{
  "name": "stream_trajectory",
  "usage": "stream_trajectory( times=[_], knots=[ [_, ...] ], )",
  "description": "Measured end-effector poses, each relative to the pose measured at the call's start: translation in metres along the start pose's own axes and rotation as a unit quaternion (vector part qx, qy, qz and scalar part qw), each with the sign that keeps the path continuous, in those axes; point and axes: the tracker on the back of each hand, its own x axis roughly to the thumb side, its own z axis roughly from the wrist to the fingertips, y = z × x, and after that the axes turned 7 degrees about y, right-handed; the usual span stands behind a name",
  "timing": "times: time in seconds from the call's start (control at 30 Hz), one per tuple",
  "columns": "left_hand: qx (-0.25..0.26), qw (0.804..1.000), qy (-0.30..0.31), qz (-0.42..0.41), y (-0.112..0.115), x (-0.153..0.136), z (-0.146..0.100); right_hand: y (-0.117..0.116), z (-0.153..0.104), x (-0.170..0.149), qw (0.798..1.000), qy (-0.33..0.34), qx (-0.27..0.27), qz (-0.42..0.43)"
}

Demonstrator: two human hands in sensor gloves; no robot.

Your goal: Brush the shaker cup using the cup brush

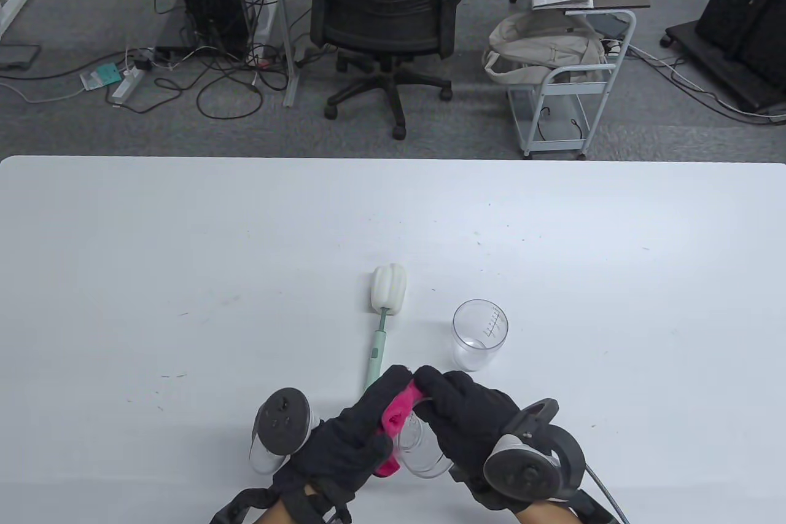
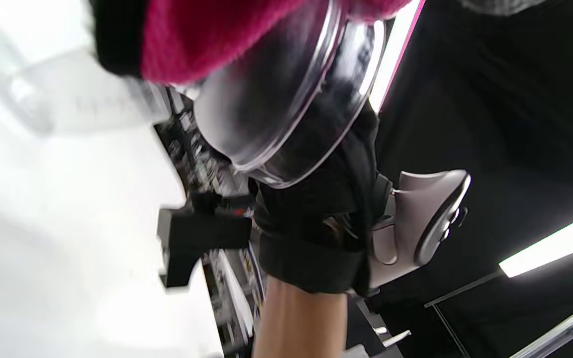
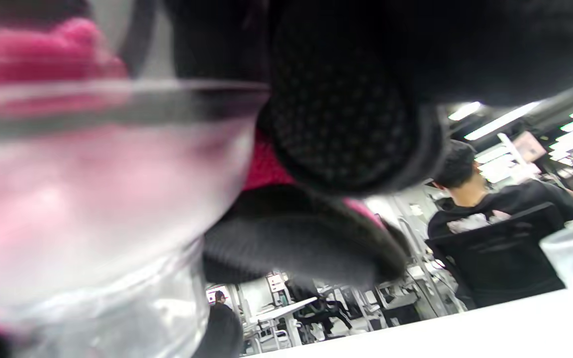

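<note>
On white table (image 1: 184, 254): cup brush (image 1: 385, 309), clear measuring cup (image 1: 480, 333); beyond, grey carpet, office chair (image 1: 387, 2); both hands (image 1: 353, 432) (image 1: 473, 419) gripping shaker cup (image 1: 424, 450), pink cloth (image 1: 396, 419).

overhead table view, close tilted wrist views

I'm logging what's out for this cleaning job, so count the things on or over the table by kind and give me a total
Clear cups: 2, one standing on the table, one held in the hands
Cup brush: 1, lying on the table
Pink cloth: 1, held between the hands
Gloved hands: 2, left hand and right hand
Total: 6
</note>
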Motion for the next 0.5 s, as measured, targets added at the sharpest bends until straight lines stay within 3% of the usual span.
stream_trajectory(
  times=[0.07, 0.13, 0.23, 0.33, 0.43, 0.5],
  knots=[
    [0.009, 0.999, 0.023, 0.039, 0.003, 0.006, 0.001, -0.002, 0.001, -0.007, 0.997, -0.055, -0.007, 0.054],
    [0.009, 0.996, 0.042, 0.081, 0.005, 0.013, 0.000, -0.009, -0.002, -0.018, 0.981, -0.129, 0.000, 0.148],
    [-0.001, 0.987, 0.064, 0.151, 0.011, 0.027, 0.001, -0.019, -0.008, -0.037, 0.937, -0.225, -0.001, 0.267],
    [-0.008, 0.974, 0.053, 0.220, 0.018, 0.037, 0.002, -0.028, -0.013, -0.042, 0.869, -0.284, 0.011, 0.405],
    [0.005, 0.966, 0.040, 0.254, 0.019, 0.042, 0.001, -0.047, -0.019, -0.034, 0.768, -0.300, 0.055, 0.563],
    [0.009, 0.971, 0.043, 0.236, 0.017, 0.039, 0.001, -0.057, -0.021, -0.023, 0.724, -0.302, 0.080, 0.615]
  ],
)
